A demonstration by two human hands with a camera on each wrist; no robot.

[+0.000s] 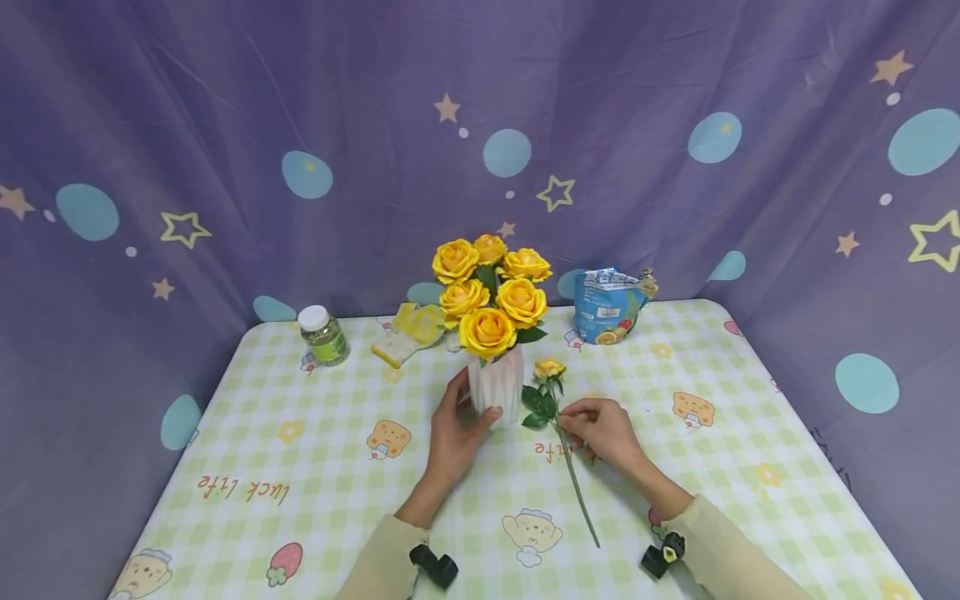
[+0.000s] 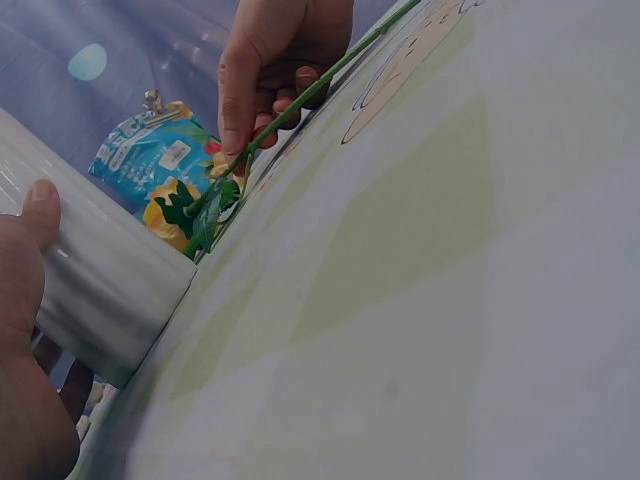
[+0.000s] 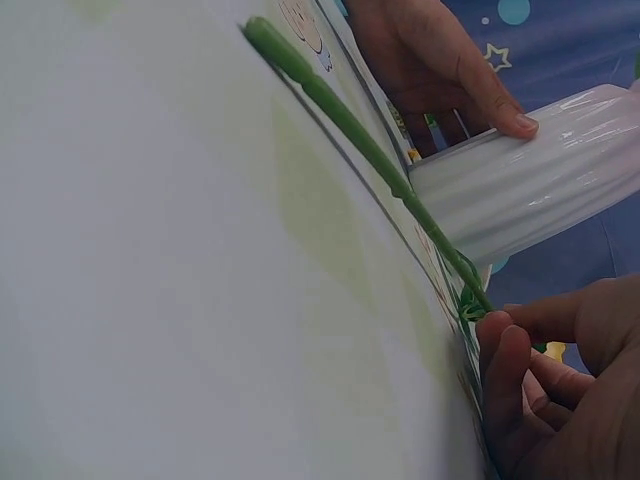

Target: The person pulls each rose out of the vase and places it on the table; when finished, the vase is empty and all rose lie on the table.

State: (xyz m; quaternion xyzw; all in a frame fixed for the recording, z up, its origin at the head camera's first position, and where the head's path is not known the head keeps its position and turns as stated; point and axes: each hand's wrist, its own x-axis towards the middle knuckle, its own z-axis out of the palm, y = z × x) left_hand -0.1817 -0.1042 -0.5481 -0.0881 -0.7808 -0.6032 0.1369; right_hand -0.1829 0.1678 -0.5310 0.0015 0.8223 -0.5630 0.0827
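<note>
A white ribbed vase (image 1: 497, 387) stands upright with several yellow roses (image 1: 489, 332) in it. My left hand (image 1: 459, 433) grips the vase low on its left side, thumb across the front, as the left wrist view also shows. To the right of the vase, a single yellow rose (image 1: 550, 368) with green leaves lies along the table, its long stem (image 1: 579, 492) pointing toward me. My right hand (image 1: 602, 429) pinches that stem just below the leaves. In the right wrist view, thumb and fingertips meet on the stem (image 3: 375, 155), whose cut end points away from the hand.
Behind the vase to the left lie yellow-and-white gloves (image 1: 411, 332). Farther left stands a jar (image 1: 324, 335) with a white lid. A blue pouch (image 1: 609, 307) with a clip sits at the back right. A purple curtain (image 1: 360, 125) surrounds the checked tablecloth (image 1: 300, 533).
</note>
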